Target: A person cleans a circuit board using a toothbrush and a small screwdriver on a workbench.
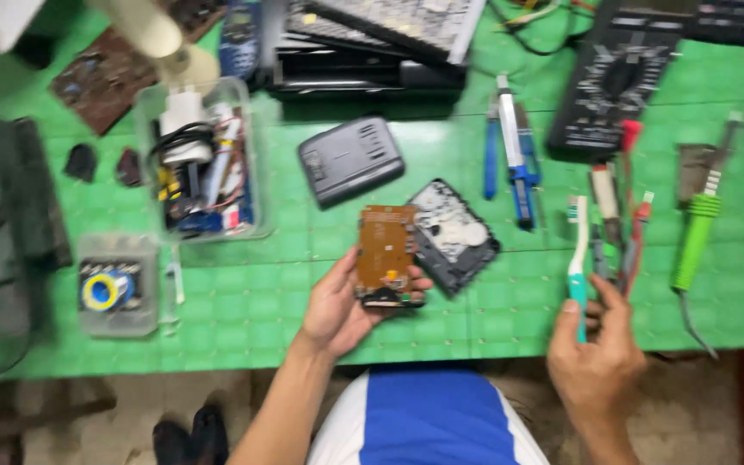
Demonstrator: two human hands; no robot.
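Left hand (337, 306) fingers curled around brown circuit board (387, 252), held above green counter (243, 293) | right hand (598, 344) closed on teal-white toothbrush (578, 258), bristles up | black casing (451, 234) just beside board

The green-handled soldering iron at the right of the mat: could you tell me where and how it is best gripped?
Grip the soldering iron by its green handle, coming from above. The handle lies flat and clear on the green mat; avoid the metal tip end at the top.
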